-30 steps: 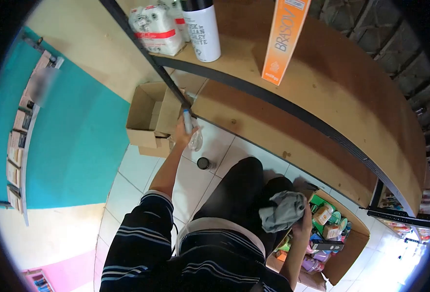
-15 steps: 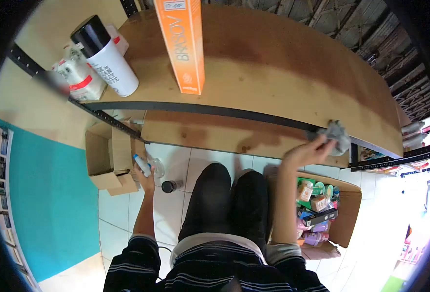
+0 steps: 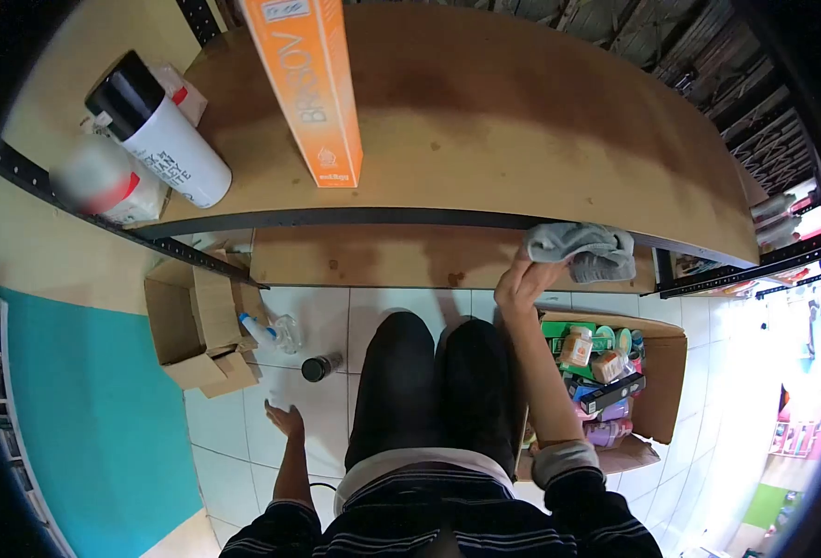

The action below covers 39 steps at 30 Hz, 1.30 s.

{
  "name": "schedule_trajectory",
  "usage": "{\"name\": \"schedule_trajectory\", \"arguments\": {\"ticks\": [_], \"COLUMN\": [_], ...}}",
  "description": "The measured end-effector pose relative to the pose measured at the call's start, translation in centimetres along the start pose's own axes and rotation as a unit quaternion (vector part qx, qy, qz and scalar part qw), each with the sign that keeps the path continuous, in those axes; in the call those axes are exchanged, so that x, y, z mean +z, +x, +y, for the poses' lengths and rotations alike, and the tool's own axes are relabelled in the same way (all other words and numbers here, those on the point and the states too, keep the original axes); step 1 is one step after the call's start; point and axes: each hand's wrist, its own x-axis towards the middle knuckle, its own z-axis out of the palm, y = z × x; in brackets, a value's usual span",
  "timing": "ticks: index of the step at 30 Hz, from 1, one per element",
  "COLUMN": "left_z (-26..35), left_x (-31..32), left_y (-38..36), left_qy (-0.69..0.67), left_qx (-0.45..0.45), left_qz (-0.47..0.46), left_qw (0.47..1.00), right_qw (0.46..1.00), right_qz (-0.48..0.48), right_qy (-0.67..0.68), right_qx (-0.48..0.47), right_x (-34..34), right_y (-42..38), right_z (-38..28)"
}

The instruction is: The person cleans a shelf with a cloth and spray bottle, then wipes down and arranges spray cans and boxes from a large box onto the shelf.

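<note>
My right hand [image 3: 522, 284] grips a grey cloth [image 3: 606, 251] at the front edge of the upper wooden shelf [image 3: 522, 121]. Low over the tiled floor, my left hand [image 3: 285, 418] is empty with its fingers apart. Beyond it is a white bottle with a blue cap [image 3: 258, 329], beside a clear plastic bottle [image 3: 287, 334]. A dark jar with a black lid [image 3: 317, 368] is on the tiles, nearer my knees. An orange BRASOV box [image 3: 313, 102] stands on the upper shelf, and a white spray can with a black cap [image 3: 164, 135] is to its left.
An opened cardboard box [image 3: 183, 312] sits on the floor at left. At my right, another cardboard box [image 3: 662, 400] is packed with several bottles and packages. Red-and-white packs [image 3: 136, 191] sit by the can. A black metal shelf frame [image 3: 336, 217] crosses ahead.
My left hand has let go of the blue-capped bottle and drawn back toward me. My right hand has moved left along the shelf edge, and the cloth is more spread out.
</note>
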Motion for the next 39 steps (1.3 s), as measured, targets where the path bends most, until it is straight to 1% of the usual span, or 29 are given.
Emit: {"name": "schedule_trajectory", "arguments": {"ticks": [1,2,3,4,5,7,9,10,12,13,14,15,16,17,18,19,20,21,23,25,26,28,30,32,33,34,36,37,39], "left_z": [-0.6,-1.0,-0.3,0.5,1.5,4.3,6.0,6.1,6.0,5.5,4.9,4.3,3.2,4.9,5.2,5.4,5.2,5.1,4.9,5.4,5.4,5.5,5.6,5.7,5.7,5.9,6.1,5.9,5.9], "left_x": [0.1,0.6,1.2,1.5,1.4,0.6,0.8,1.2,2.0,2.6,3.4,4.4,5.1,3.5,3.6,3.6,3.7,4.0,4.4,4.0,3.8,3.7,3.4,3.5,3.4,3.3,2.9,2.9,3.1], "left_y": [-0.7,-1.1,-1.8,-2.3,-2.4,-2.5,-2.1,-1.8,-1.1,-0.7,-0.3,0.0,-0.8,-1.3,-1.0,-1.0,-1.4,-1.8,-1.5,-1.4,-1.5,-1.1,-1.7,-2.1,-2.0,-2.0,-1.9,-1.7,-1.9], "left_qy": [0.091,0.09,0.103,0.112,0.107,0.096,0.113,0.136,0.148,0.169,0.155,0.14,0.129,0.107,0.085,0.085,0.091,0.086,0.091,0.083,0.082,0.08,0.063,0.055,0.051,0.048,0.049,0.047,0.049], "left_qx": [-0.114,-0.119,-0.213,-0.304,-0.312,-0.331,-0.352,-0.368,-0.386,-0.404,-0.412,-0.405,-0.407,-0.405,-0.423,-0.422,-0.418,-0.434,-0.415,-0.423,-0.422,-0.43,-0.417,-0.412,-0.4,-0.404,-0.405,-0.408,-0.405], "left_qz": [-0.034,-0.035,-0.11,-0.182,-0.177,-0.286,-0.278,-0.272,-0.269,-0.265,-0.274,-0.253,-0.231,-0.245,-0.241,-0.238,-0.237,-0.237,-0.201,-0.202,-0.213,-0.216,-0.21,-0.21,-0.201,-0.202,-0.207,-0.205,-0.206], "left_qw": [0.989,0.988,0.965,0.928,0.927,0.894,0.887,0.879,0.87,0.859,0.855,0.867,0.874,0.874,0.869,0.871,0.872,0.865,0.883,0.879,0.877,0.873,0.882,0.885,0.893,0.891,0.889,0.889,0.89], "right_qw": [1.0,0.999,0.999,0.991,0.967,0.948,0.936,0.935,0.914,0.902,0.894,0.868,0.821,0.76,0.684,0.672,0.792,0.739,0.779,0.8,0.799,0.821,0.825,0.788,0.688,0.684,0.806,0.805,0.834], "right_qz": [0.0,0.0,-0.003,-0.114,-0.223,-0.25,-0.224,-0.223,-0.297,-0.223,-0.231,-0.316,-0.406,-0.483,-0.549,-0.564,-0.509,-0.331,-0.454,-0.224,-0.221,-0.251,-0.274,-0.05,-0.123,-0.122,-0.261,-0.26,-0.221], "right_qy": [0.01,0.023,0.028,0.058,0.088,0.102,0.112,0.113,0.119,0.258,0.259,0.328,0.387,0.435,0.472,0.475,0.185,-0.134,0.046,-0.007,0.001,0.017,0.024,-0.028,-0.053,-0.05,0.033,0.037,0.005], "right_qx": [0.012,0.024,0.021,-0.034,-0.091,-0.168,-0.246,-0.253,-0.25,-0.267,-0.282,-0.198,-0.104,-0.007,0.086,0.07,-0.282,-0.572,-0.429,-0.556,-0.56,-0.513,-0.494,-0.613,-0.714,-0.717,-0.53,-0.532,-0.506], "right_x": [0.2,0.5,0.8,1.2,1.9,3.5,5.1,6.5,9.5,8.4,8.0,7.2,6.1,5.2,4.4,5.1,4.2,3.9,10.1,13.7,14.3,14.4,14.8,15.9,14.4,12.7,10.5,11.0,11.8], "right_y": [0.1,0.0,-0.2,-0.5,-0.7,0.0,1.9,1.1,-0.5,2.6,2.6,2.3,2.1,1.9,2.3,3.1,5.0,5.7,2.7,2.2,2.1,3.3,3.0,2.8,3.9,4.5,5.6,5.0,3.6], "right_z": [-1.4,-2.7,-3.7,-4.9,-6.4,-11.2,-15.9,-17.2,-18.8,-19.2,-17.6,-15.0,-12.1,-9.8,-9.9,-10.2,-12.1,-13.4,-14.7,-21.5,-25.2,-32.6,-33.2,-29.4,-27.1,-26.7,-27.1,-27.2,-27.2]}}
